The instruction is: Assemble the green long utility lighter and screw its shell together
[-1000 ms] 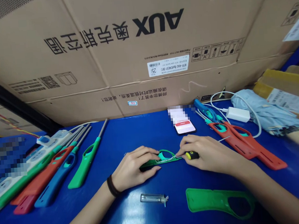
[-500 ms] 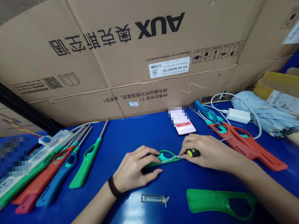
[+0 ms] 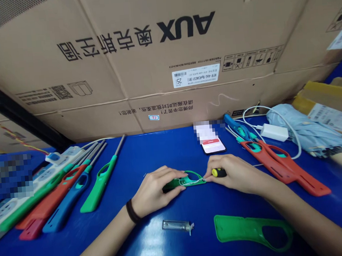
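My left hand [image 3: 160, 188] is closed on an opened green lighter half-shell [image 3: 171, 183], its thumb along the near edge and its fingers over the far edge. Inside the shell lie a teal trigger [image 3: 189, 178] and thin white wires. At the shell's right end, the fingertips of my right hand [image 3: 230, 174] pinch together over a small part that I cannot make out. A screwdriver [image 3: 219, 172] with a black and yellow handle is tucked in that same hand. Nearer me lie a clear fuel tank [image 3: 176, 225] and the other green half-shell [image 3: 241, 228].
Several assembled lighters [image 3: 100, 185] lie at left beside a white power strip [image 3: 41, 175]. On the right are red lighters [image 3: 295, 171], a white charger [image 3: 274, 132] with its cable, and a folded umbrella [image 3: 304, 129]. A phone [image 3: 214, 146] lies before the large cardboard box [image 3: 143, 75].
My left thumb and fingers have closed onto the shell, where they were spread before. The right hand stays at the shell's end, the screwdriver handle slightly turned. The view has shifted a little.
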{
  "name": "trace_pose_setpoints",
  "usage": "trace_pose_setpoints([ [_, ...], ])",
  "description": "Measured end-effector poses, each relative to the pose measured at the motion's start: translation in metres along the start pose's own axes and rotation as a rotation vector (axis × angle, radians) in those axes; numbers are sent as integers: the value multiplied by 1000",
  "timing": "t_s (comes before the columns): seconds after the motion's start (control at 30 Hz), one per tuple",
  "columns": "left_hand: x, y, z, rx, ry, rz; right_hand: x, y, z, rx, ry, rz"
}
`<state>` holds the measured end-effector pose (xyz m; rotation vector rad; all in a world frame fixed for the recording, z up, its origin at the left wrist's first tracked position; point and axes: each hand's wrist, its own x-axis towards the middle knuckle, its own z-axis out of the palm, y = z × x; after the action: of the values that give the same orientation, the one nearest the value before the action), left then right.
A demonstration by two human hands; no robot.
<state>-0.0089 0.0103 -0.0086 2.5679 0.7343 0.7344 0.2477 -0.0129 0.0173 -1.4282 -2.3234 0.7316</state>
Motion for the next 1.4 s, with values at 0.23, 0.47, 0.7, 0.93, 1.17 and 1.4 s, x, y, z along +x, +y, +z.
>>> trace_pose_setpoints([
  [0.23,2,-2,0,-46,-6,-54,11,5,1,184,-77,176],
  [0.47,3,-2,1,-70,-5,-73,31,5,-12,255,-289,262],
  [0.7,3,-3,0,-89,-14,-90,56,2,-25,133,-504,312],
  [0.93,3,-4,1,-76,-11,-104,62,-3,-26,68,-564,276],
  [1.17,2,-1,1,-46,3,-144,53,0,-24,99,-474,177],
  [1.4,-1,-1,3,32,24,-127,32,-7,-20,31,-264,142],
])
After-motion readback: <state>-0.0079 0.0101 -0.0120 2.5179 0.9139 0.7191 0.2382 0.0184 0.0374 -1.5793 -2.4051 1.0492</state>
